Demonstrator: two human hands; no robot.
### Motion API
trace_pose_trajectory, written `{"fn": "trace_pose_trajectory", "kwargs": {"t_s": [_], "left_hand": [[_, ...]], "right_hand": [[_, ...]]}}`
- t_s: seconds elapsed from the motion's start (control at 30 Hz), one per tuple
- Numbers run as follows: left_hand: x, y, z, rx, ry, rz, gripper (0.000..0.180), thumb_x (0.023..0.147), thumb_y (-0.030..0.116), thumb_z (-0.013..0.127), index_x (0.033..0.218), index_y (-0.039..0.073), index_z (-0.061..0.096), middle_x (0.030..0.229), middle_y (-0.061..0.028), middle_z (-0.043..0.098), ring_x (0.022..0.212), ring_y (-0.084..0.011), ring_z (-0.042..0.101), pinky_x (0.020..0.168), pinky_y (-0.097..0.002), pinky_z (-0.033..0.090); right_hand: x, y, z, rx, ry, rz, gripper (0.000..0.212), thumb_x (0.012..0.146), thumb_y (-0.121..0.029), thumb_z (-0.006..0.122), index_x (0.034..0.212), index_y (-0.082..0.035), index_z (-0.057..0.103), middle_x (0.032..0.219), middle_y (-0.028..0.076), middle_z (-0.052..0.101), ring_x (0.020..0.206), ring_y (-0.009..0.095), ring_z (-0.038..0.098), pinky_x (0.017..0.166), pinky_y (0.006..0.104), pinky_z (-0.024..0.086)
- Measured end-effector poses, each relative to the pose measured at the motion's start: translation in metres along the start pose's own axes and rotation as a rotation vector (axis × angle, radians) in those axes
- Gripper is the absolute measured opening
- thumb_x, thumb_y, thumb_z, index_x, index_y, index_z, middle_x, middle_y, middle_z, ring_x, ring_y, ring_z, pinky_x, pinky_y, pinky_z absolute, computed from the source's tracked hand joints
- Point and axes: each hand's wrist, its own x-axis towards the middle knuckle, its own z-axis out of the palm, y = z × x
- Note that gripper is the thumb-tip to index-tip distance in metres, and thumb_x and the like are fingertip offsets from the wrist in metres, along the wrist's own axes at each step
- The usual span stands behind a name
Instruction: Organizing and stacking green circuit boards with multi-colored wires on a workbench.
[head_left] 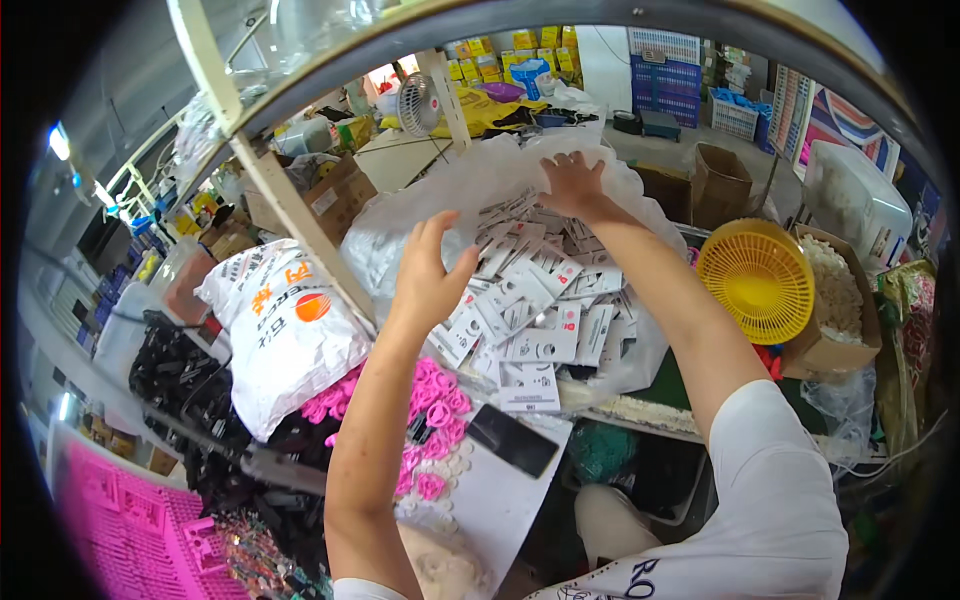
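Note:
Many flat white printed cards [541, 338] lie heaped inside a large clear plastic bag [640, 195] spread open in front of me. Over the left side of the heap, my left hand [430, 270] is raised with its fingers apart and nothing in it. My right hand [573, 184] reaches to the far side of the bag, fingers spread over the bag's far edge and the cards there. Whether its fingertips touch the plastic, I cannot tell. Neither hand holds a card.
Pink plastic rings [430, 400] and a black phone [513, 440] lie on the near table. A white printed sack [285, 335] leans by a metal post at left. To the right are a yellow basket [757, 280] and a cardboard box of white pieces [832, 290]. A fan [418, 104] stands behind.

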Motion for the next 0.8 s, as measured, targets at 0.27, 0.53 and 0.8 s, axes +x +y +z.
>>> {"fn": "trace_pose_trajectory", "kwargs": {"t_s": [0.27,0.53,0.8], "left_hand": [[-0.128,0.185,-0.162,-0.411,0.173,-0.081,0.043,0.09,0.006,0.058,0.132,-0.004,0.054,0.131,-0.0157,0.058,0.128,-0.0253,0.053,0.112,-0.0459,0.035],[-0.311,0.306,-0.268,-0.693,0.496,0.211,0.039,0.094,0.028,0.059,0.118,-0.002,0.056,0.108,-0.019,0.056,0.105,-0.0299,0.055,0.097,-0.0507,0.046],[-0.398,0.354,-0.245,-0.875,0.605,0.149,0.033,0.095,0.031,0.057,0.11,0.001,0.058,0.098,-0.0138,0.057,0.082,-0.028,0.056,0.073,-0.0408,0.049]], "right_hand": [[-0.274,-0.051,-0.026,0.822,0.002,-0.57,0.034,0.082,-0.029,0.072,0.108,-0.008,0.071,0.105,0.014,0.07,0.104,0.033,0.061,0.092,0.0425,0.048],[-0.493,-0.027,0.013,0.856,-0.381,-0.333,0.029,0.083,-0.028,0.068,0.103,-0.007,0.072,0.091,0.012,0.073,0.083,0.028,0.07,0.076,0.0372,0.054],[-0.674,0.052,0.16,0.778,-1.406,0.268,0.035,0.092,-0.039,0.061,0.105,-0.008,0.073,0.092,0.008,0.071,0.079,0.02,0.066,0.074,0.0404,0.055]]}}
